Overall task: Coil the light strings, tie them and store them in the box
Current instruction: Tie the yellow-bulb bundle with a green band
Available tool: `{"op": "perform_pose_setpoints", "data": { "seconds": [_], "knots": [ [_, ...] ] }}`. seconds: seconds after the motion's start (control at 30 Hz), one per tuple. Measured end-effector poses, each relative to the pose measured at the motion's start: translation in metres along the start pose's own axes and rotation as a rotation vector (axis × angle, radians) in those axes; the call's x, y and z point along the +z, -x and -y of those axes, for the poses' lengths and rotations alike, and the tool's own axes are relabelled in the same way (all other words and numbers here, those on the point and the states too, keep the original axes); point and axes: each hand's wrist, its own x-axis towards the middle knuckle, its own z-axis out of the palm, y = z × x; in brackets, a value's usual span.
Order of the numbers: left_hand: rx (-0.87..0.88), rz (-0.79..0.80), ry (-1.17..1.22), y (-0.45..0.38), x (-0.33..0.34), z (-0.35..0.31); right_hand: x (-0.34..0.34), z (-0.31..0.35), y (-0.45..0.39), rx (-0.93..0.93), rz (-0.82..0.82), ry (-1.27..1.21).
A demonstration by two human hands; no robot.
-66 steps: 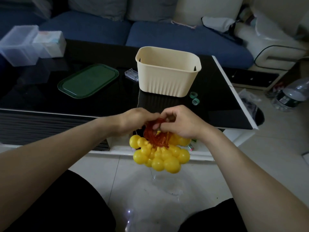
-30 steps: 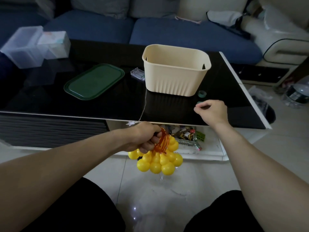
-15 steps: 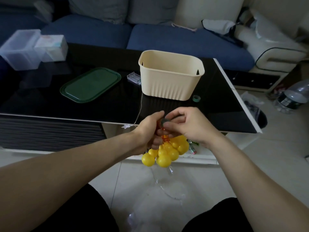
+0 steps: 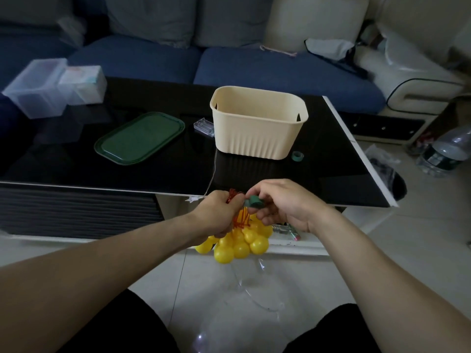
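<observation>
While the left hand point(image 4: 216, 215) grips the bunched red wire point(image 4: 238, 219) of a light string, its fingers curled tight around the coil, the yellow bulbs point(image 4: 239, 244) hang in a cluster below both hands, just in front of the near edge of the black table point(image 4: 158, 169). Touching the left hand from the right, the right hand point(image 4: 277, 203) pinches a small green roll of tape point(image 4: 254, 202) between thumb and curled fingers, right against the top of the red wire. A thin pale wire point(image 4: 213, 171) runs from the left hand up over the table edge toward a small clear case point(image 4: 204, 126) lying just left of the cream box point(image 4: 258, 122). That box stands open-topped on the far right part of the table, well apart from the held string. A second green roll point(image 4: 297, 156) lies on the table just beside the box's near right corner. Left of the box lies a dark green lid point(image 4: 139, 137), and at the far left corner stand clear plastic containers point(image 4: 38, 87). Behind the table is a blue sofa point(image 4: 254, 64). At the right, on the pale floor, lies a water bottle point(image 4: 446, 149).
</observation>
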Motion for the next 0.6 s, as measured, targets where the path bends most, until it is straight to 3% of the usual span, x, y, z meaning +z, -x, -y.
{"op": "perform_pose_setpoints", "data": {
  "seconds": [0.2,0.5,0.6],
  "knots": [
    [-0.010,0.000,0.010,-0.001,-0.002,-0.003,0.017,-0.003,-0.002,-0.097,-0.163,0.019],
    [0.018,-0.081,0.077,-0.004,-0.004,0.000,0.020,-0.002,0.001,-0.152,-0.189,0.277],
    [0.020,-0.087,0.102,-0.004,-0.005,0.001,0.019,-0.004,-0.002,-0.148,-0.196,0.256]
  ]
}}
